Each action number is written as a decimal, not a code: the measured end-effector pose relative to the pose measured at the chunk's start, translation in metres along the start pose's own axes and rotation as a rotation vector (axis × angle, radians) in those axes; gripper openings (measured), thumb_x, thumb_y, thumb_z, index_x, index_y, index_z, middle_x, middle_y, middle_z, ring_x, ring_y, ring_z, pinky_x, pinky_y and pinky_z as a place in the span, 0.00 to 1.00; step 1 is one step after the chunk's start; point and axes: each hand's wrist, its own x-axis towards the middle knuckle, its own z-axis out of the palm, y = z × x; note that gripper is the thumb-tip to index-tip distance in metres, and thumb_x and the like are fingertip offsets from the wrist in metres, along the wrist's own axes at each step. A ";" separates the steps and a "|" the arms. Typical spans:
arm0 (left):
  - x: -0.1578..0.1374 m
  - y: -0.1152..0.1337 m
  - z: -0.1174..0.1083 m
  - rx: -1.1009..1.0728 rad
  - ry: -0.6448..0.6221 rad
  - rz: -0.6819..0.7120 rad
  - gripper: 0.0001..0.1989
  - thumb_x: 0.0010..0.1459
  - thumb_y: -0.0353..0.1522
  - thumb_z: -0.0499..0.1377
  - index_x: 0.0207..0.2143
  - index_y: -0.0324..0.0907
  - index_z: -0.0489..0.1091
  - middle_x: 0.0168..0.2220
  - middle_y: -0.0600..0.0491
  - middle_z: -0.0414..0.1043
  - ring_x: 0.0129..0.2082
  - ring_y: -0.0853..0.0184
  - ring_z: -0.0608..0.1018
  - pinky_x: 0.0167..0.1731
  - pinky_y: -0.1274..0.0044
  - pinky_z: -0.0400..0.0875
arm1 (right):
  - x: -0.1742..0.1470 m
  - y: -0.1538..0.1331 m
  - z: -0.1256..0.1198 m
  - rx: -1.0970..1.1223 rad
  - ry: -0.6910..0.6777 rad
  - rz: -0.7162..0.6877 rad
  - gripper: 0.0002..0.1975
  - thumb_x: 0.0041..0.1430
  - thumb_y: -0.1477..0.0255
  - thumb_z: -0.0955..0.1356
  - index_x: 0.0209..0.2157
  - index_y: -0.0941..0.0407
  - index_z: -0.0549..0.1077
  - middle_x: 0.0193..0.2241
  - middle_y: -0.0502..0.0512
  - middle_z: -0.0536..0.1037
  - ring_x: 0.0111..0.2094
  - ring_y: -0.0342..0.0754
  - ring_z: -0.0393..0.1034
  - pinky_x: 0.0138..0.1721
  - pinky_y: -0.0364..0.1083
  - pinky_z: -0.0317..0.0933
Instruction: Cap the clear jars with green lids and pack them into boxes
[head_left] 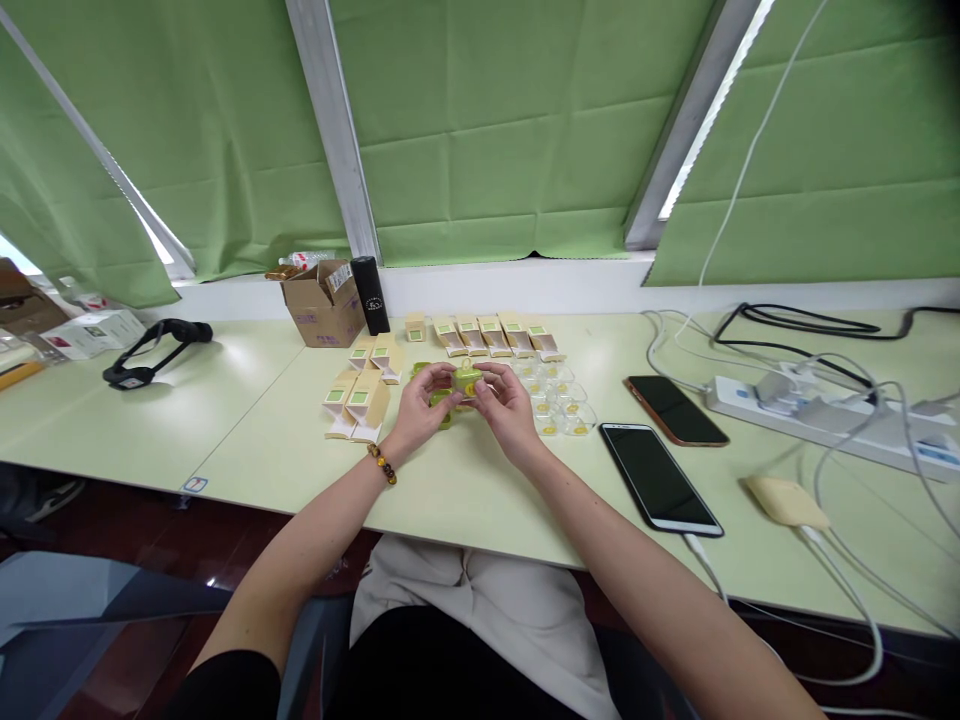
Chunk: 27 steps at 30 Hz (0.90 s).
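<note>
Above the middle of the table, my left hand (422, 408) and my right hand (511, 412) pinch a small green case (466, 379) from both sides. It has a loop on top and a yellow mark on its front. More green pieces (421, 368) lie on the table behind and beneath my left hand, partly covered by it. Just right of my right hand sit several clear plastic pieces with yellow marks (559, 393). Open cream boxes with green squares (367, 397) stand left of my hands, and a row of similar boxes (493, 335) stands behind.
A cardboard box (322, 312) and a black cylinder (370, 296) stand at the back. Two phones (660, 478), a power strip (825, 412), a yellow charger (786, 500) and cables occupy the right side. A black headset (154, 352) lies at left.
</note>
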 end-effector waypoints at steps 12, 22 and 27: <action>0.001 -0.001 -0.001 -0.020 0.081 -0.015 0.26 0.54 0.47 0.74 0.49 0.43 0.75 0.45 0.47 0.77 0.45 0.63 0.79 0.49 0.71 0.76 | -0.005 0.007 0.005 -0.130 0.013 -0.054 0.35 0.51 0.62 0.82 0.59 0.44 0.74 0.61 0.56 0.68 0.47 0.49 0.77 0.54 0.54 0.78; -0.005 0.021 -0.001 -0.060 0.081 0.009 0.22 0.67 0.50 0.63 0.51 0.42 0.75 0.43 0.46 0.80 0.41 0.65 0.79 0.46 0.70 0.75 | 0.005 -0.003 -0.010 0.378 -0.049 0.205 0.18 0.60 0.53 0.75 0.44 0.50 0.77 0.41 0.55 0.85 0.39 0.57 0.83 0.52 0.65 0.78; -0.004 0.018 -0.002 -0.044 0.107 -0.035 0.21 0.66 0.51 0.63 0.44 0.41 0.75 0.39 0.47 0.80 0.38 0.65 0.80 0.43 0.71 0.76 | 0.008 0.002 -0.016 0.436 -0.006 0.272 0.18 0.59 0.54 0.74 0.42 0.52 0.76 0.39 0.57 0.86 0.37 0.57 0.82 0.48 0.63 0.79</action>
